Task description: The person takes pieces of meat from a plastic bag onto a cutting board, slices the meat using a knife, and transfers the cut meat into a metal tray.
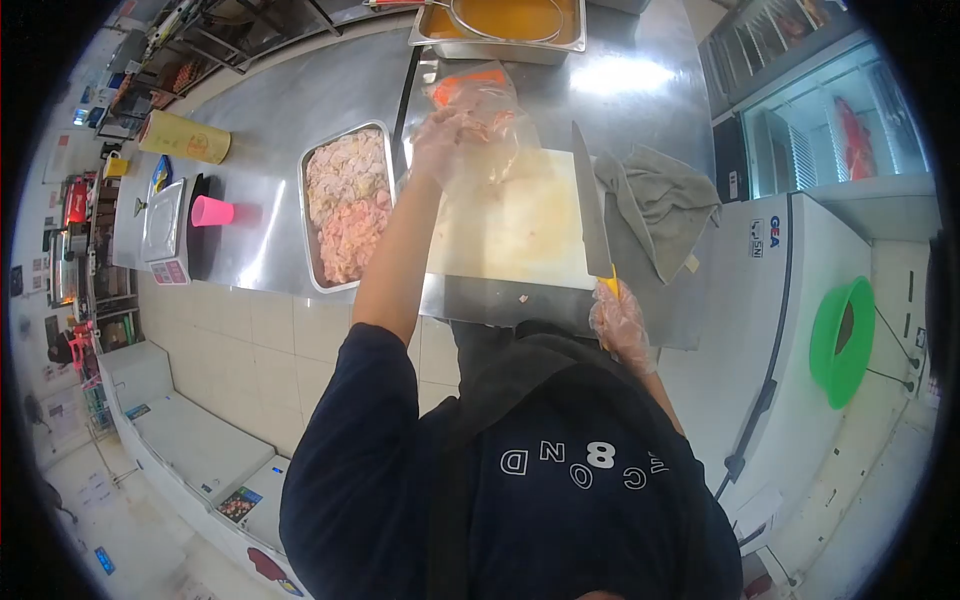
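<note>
My right hand (622, 325), in a clear plastic glove, grips the yellow handle (612, 281) of a large kitchen knife (592, 210). Its long blade points away from me along the right edge of a white cutting board (540, 225). At the board's far left corner, my gloved left hand (440, 143) is closed on a clear plastic bag (512, 135) with orange print and pinkish raw meat inside. The fingertips are partly blurred against the plastic. Left of my forearm stands a metal tray (308, 235) of chopped raw meat (348, 195).
A grey cloth (660, 200) lies right of the knife. Beyond the bag is a metal pan (480, 48) of orange liquid with a strainer across it. Farther left are a pink cup (212, 211), a scale (168, 235) and a yellow cylinder (187, 137). A white freezer (735, 300) stands at right.
</note>
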